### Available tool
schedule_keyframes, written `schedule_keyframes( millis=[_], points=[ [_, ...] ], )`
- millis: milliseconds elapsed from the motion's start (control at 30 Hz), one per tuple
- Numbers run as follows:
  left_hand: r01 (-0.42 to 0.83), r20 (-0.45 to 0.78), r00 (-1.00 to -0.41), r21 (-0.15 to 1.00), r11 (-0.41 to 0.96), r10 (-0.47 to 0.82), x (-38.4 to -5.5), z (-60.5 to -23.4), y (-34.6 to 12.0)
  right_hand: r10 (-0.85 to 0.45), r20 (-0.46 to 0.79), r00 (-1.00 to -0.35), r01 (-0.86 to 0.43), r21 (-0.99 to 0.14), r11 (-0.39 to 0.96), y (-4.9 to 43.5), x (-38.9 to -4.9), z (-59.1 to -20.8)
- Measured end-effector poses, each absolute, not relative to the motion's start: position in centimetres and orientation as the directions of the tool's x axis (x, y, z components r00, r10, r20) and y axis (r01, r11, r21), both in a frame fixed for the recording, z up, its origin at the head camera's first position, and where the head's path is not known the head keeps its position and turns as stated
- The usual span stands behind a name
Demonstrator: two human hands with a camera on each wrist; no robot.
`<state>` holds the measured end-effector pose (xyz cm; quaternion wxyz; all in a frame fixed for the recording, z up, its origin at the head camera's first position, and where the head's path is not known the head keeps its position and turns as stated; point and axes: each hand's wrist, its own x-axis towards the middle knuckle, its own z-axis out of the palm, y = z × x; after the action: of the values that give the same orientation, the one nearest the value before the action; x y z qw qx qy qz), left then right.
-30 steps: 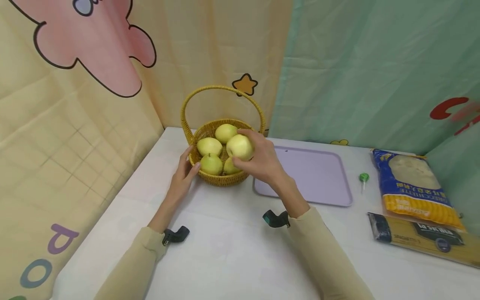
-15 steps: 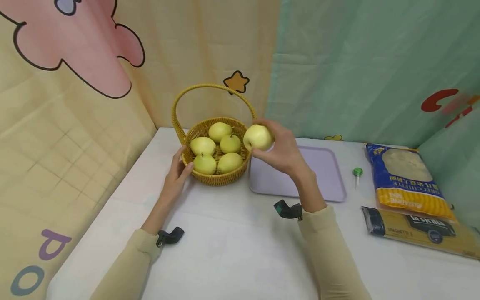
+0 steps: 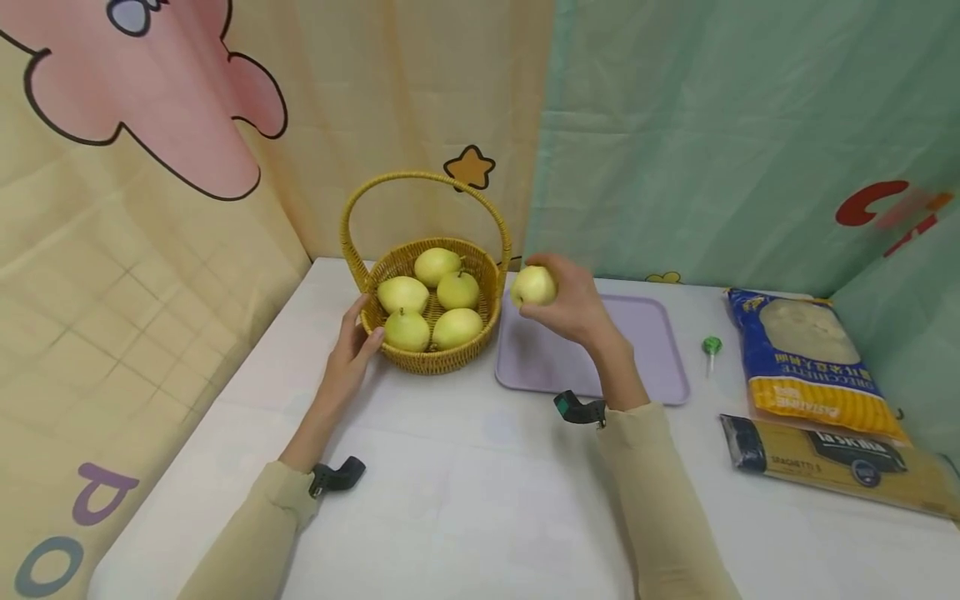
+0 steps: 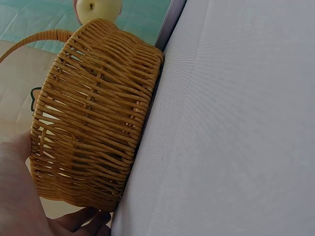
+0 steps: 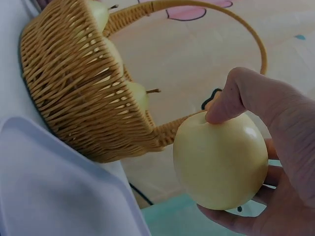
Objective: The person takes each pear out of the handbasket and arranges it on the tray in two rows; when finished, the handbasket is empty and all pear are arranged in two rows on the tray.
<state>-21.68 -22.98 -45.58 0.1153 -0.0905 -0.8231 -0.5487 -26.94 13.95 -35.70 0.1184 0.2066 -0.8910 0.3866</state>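
Observation:
My right hand pinches a pale yellow, round pear between thumb and fingers. It is held in the air over the left part of a lilac tray, just right of the wicker basket. In the right wrist view the thumb presses the held pear at its hollow end, and the fingers curl behind it. Several more pears lie in the basket, some with stems up. My left hand holds the left side of the basket, its thumb at the rim.
Right of the tray lies a green lollipop. Further right are a blue and yellow pasta bag and a long spaghetti pack. The basket's tall handle arches up in front of the curtain behind the table.
My right hand has lifted the pear out of the basket and carried it right, over the tray, then slightly lower. The left hand has stayed on the basket. The head view has shifted a little.

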Motion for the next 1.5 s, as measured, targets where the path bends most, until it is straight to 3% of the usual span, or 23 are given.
schedule_keyframes(
  millis=[233, 633, 1000, 1500],
  points=[
    [0.271, 0.28, -0.96, 0.891, 0.365, 0.027, -21.1, -44.9, -23.0, -0.266, 0.263, -0.927, -0.374, -0.666, 0.646, 13.9, -28.3, -38.6],
    [0.241, 0.243, -0.969, 0.904, 0.354, 0.039, -19.6, -43.1, -21.8, -0.359, 0.243, -0.901, -0.431, -0.58, 0.691, 13.2, -29.3, -41.6],
    [0.269, 0.282, -0.959, 0.897, 0.351, 0.013, -21.2, -45.6, -22.9, -0.329, 0.22, -0.918, -0.393, -0.611, 0.687, 13.3, -29.4, -41.3],
    [0.265, 0.283, -0.959, 0.886, 0.381, 0.009, -21.4, -45.7, -23.0, -0.291, 0.32, -0.902, -0.43, -0.597, 0.677, 13.2, -29.5, -42.1]
  ],
)
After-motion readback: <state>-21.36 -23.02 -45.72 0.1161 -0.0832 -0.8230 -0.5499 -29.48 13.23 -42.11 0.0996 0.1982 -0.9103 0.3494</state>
